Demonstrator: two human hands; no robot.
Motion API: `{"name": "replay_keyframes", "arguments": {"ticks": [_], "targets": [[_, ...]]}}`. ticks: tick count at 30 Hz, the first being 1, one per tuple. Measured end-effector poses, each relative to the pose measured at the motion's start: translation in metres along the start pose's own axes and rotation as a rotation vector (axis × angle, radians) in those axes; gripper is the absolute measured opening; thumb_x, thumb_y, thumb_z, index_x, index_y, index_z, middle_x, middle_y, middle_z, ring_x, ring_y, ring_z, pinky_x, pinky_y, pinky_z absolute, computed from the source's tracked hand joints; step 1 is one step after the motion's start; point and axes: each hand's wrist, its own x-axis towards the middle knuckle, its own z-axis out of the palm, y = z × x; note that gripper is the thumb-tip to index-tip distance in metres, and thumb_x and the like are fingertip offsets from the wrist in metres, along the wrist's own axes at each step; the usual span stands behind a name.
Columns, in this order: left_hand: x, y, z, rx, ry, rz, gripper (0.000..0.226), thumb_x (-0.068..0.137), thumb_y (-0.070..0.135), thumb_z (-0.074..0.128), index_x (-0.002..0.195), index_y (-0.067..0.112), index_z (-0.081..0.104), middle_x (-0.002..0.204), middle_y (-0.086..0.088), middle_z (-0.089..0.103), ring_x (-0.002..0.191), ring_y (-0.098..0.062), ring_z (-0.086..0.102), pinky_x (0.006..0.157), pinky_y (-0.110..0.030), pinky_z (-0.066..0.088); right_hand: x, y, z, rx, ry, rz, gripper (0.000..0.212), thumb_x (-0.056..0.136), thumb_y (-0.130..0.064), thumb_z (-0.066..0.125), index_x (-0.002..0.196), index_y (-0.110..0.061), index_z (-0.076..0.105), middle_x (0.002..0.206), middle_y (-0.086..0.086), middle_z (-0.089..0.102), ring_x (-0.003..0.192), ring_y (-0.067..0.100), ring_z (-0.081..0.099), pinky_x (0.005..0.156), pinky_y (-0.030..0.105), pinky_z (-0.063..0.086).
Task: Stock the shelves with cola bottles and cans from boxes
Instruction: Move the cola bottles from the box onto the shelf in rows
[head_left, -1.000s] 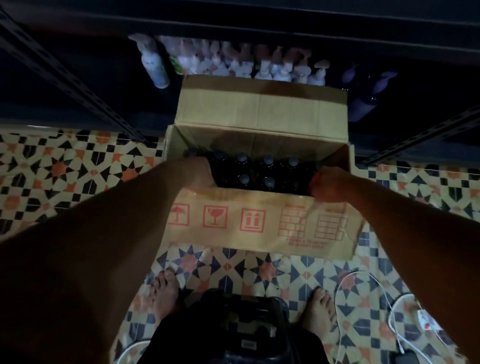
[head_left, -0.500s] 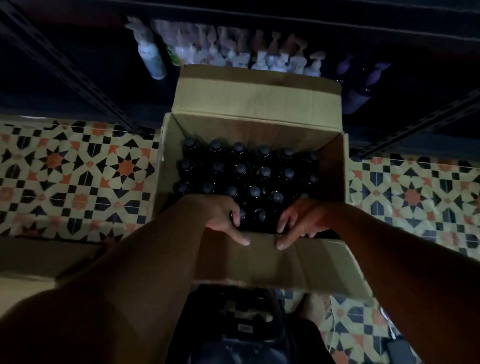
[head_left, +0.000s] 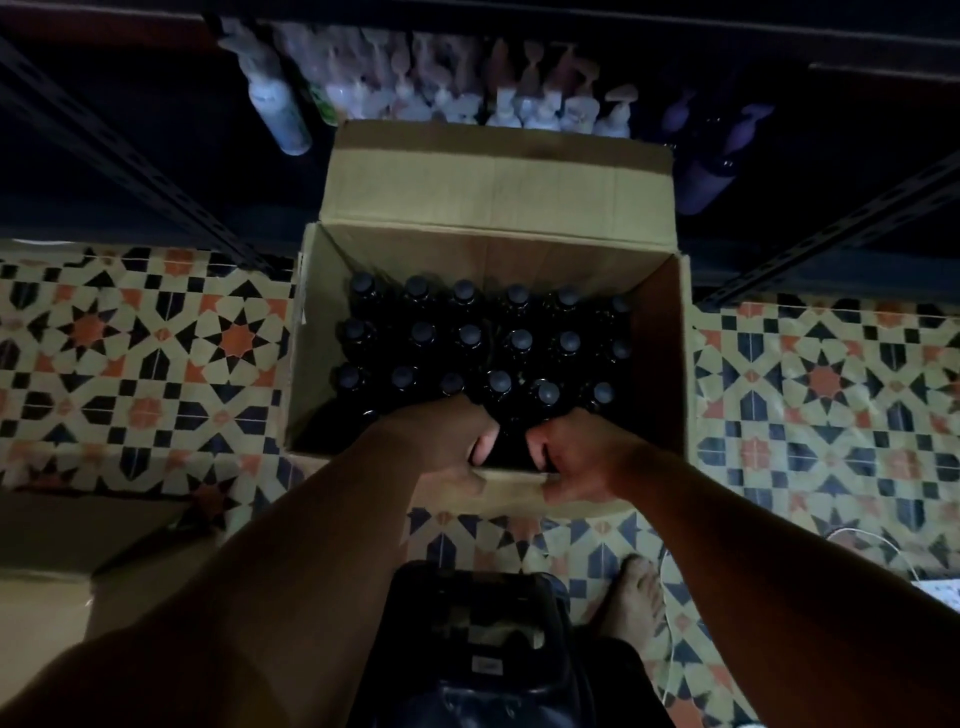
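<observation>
- since half a second ago our two hands have dropped lower at the near edge of the cardboard box (head_left: 665, 364), and where the fingers lay straight over the near flap they are now curled, knuckles dipping inside the box.
- the near flap, which jutted out toward us before, now shows only as a thin strip under the hands.
- our left hand (head_left: 447, 441) grips the near rim of the box, fingers folded inside and thumb on the outer side.
- our right hand (head_left: 576, 452) grips the same rim just beside it, fingers curled in and thumb pressed on the edge; the two hands are near each other but apart.
- the cola bottles (head_left: 519, 340) stand upright in the box in rows, dark with dark caps; the nearest row is partly hidden behind our hands.
- the box sits on the patterned tile floor (head_left: 156, 353), its far flap (head_left: 493, 182) folded up against the shelf.
- on the dark shelf (head_left: 857, 130) beyond the box we see a row of pale pump bottles (head_left: 519, 98), blurred.
- a second carton (head_left: 47, 613) lies at the near left, and a bare foot (head_left: 639, 597) rests on the tiles at the near right.
</observation>
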Motion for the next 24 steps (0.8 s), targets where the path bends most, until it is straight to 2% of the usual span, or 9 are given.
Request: {"name": "replay_keyframes", "arguments": {"ticks": [3,6,8,9,11,13,16,19,24], "targets": [[0.012,0.002,-0.009,0.016,-0.104,-0.041,0.036,0.073,0.036,0.091,0.096,0.021,0.067,0.083,0.007,0.061,0.070,-0.011,0.059,0.060,-0.028,0.045,0.007,0.002,-0.002,0.032,-0.087,0.071,0.035,0.068,-0.024,0.088,0.084,-0.029,0.058,0.076,-0.013,0.057,0.068,0.005,0.055,0.061,0.025,0.043],[0.031,0.004,-0.023,-0.055,-0.248,-0.107,0.058,0.057,0.053,0.097,0.099,0.027,0.067,0.088,-0.003,0.073,0.067,-0.014,0.066,0.063,-0.030,0.055,0.017,0.004,-0.024,0.196,-0.356,0.215,0.042,0.064,-0.033,0.094,0.093,-0.027,0.063,0.092,-0.008,0.064,0.085,0.011,0.063,0.070,0.026,0.051],[0.049,0.006,-0.036,-0.141,-0.234,-0.108,0.063,0.055,0.055,0.097,0.101,0.025,0.067,0.083,-0.004,0.074,0.060,-0.012,0.063,0.059,-0.027,0.053,0.025,0.010,-0.045,0.326,-0.436,0.264,0.039,0.070,-0.037,0.092,0.095,-0.023,0.066,0.093,-0.002,0.069,0.087,0.014,0.065,0.068,0.026,0.055],[0.059,0.008,-0.042,-0.174,-0.170,-0.080,0.060,0.058,0.052,0.097,0.101,0.023,0.068,0.079,-0.002,0.072,0.059,-0.012,0.061,0.058,-0.026,0.051,0.030,0.015,-0.057,0.351,-0.362,0.258,0.037,0.071,-0.040,0.091,0.091,-0.021,0.066,0.086,0.001,0.069,0.079,0.013,0.065,0.063,0.024,0.053],[0.085,0.007,-0.053,-0.190,0.069,0.008,0.045,0.068,0.039,0.095,0.097,0.018,0.068,0.077,0.002,0.068,0.062,-0.012,0.060,0.061,-0.026,0.048,0.038,0.028,-0.077,0.309,-0.021,0.243,0.034,0.074,-0.043,0.087,0.080,-0.019,0.065,0.073,0.003,0.066,0.067,0.014,0.062,0.057,0.024,0.048],[0.111,0.006,-0.060,-0.194,0.349,0.113,0.027,0.081,0.024,0.086,0.098,0.019,0.066,0.081,0.005,0.062,0.073,-0.016,0.060,0.068,-0.028,0.047,0.046,0.044,-0.091,0.219,0.352,0.242,0.029,0.084,-0.037,0.080,0.073,-0.019,0.060,0.072,0.002,0.063,0.073,0.018,0.062,0.061,0.025,0.043],[0.147,0.009,-0.061,-0.086,0.674,0.192,0.035,0.089,0.010,0.072,0.122,0.015,0.060,0.105,0.000,0.056,0.101,-0.020,0.053,0.087,-0.032,0.045,0.059,0.066,-0.094,-0.084,0.674,0.344,0.019,0.091,-0.026,0.068,0.105,-0.015,0.061,0.103,0.012,0.064,0.103,0.032,0.062,0.077,0.032,0.047],[0.178,0.017,-0.057,0.045,0.714,0.145,0.049,0.091,0.015,0.067,0.138,0.010,0.052,0.127,-0.012,0.055,0.120,-0.033,0.051,0.103,-0.044,0.043,0.074,0.084,-0.087,-0.419,0.664,0.411,0.040,0.095,-0.022,0.056,0.132,-0.007,0.049,0.132,0.021,0.050,0.123,0.038,0.047,0.098,0.043,0.046],[0.208,0.019,-0.051,0.264,0.734,0.049,0.038,0.098,0.039,0.060,0.130,0.019,0.056,0.125,-0.005,0.059,0.120,-0.029,0.055,0.098,-0.039,0.042,0.099,0.097,-0.072,-0.305,0.609,0.474,0.039,0.102,-0.017,0.052,0.138,-0.005,0.044,0.136,0.021,0.046,0.122,0.034,0.053,0.096,0.040,0.050]]}}
